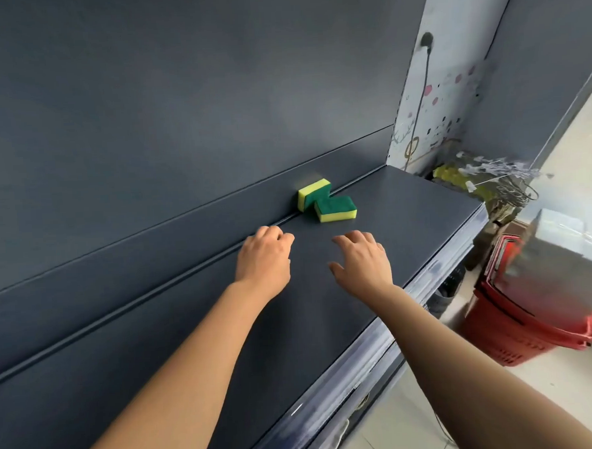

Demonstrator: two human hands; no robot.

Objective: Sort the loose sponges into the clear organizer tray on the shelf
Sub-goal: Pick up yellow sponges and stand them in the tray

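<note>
Two yellow-and-green sponges lie on the dark shelf (407, 215). One sponge (311, 192) stands on edge against the back panel. The other sponge (336, 208) lies flat, green side up, touching the first. My left hand (265, 256) hovers over the shelf a short way in front and left of them, fingers loosely curled, holding nothing. My right hand (363, 258) is beside it to the right, fingers spread and relaxed, also holding nothing. No clear organizer tray is in view.
The shelf's front edge (437, 268) carries a clear price strip. Beyond the shelf's right end sit a tangle of metal hooks (498, 179), stacked red baskets (529, 318) on the floor and a grey box (563, 244).
</note>
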